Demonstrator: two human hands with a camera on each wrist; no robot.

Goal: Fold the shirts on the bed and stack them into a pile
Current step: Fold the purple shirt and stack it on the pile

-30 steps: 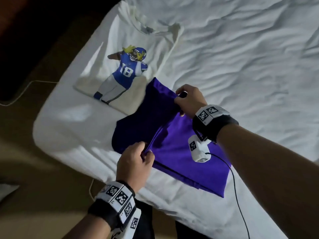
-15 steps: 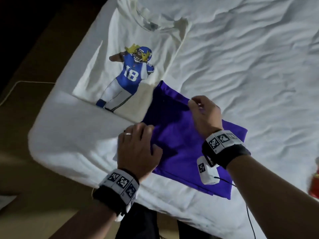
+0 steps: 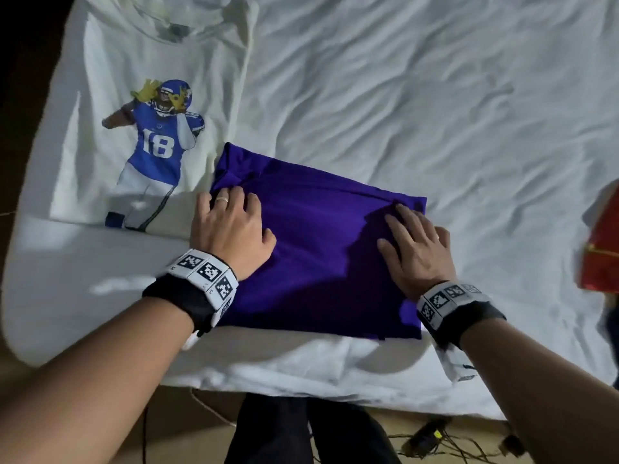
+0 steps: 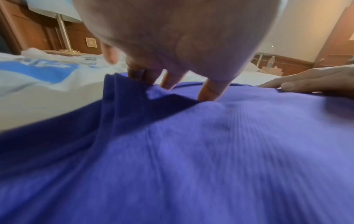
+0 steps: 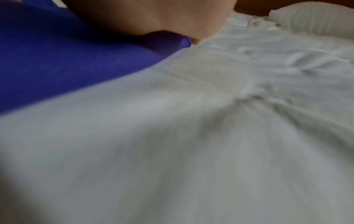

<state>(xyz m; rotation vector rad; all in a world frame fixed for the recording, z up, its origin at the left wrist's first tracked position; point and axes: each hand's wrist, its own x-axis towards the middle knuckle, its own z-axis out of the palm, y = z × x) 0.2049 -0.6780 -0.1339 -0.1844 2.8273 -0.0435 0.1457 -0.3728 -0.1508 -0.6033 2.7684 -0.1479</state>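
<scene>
A purple shirt lies folded into a rectangle near the bed's front edge. My left hand lies flat on its left side, fingers spread and pressing the cloth near a small bunched corner. My right hand rests flat on the right side of the purple shirt, fingers straight. A white shirt with a printed football player numbered 18 lies folded flat to the left, just beyond the purple one.
The white wrinkled bed sheet stretches to the right and back. A red garment shows at the right edge. Cables lie on the floor below the bed's front edge. A pillow sits farther back.
The raised half of the purple shirt has been laid over into a flat rectangle. Both hands let go of its edge and now press flat on it, left and right.
</scene>
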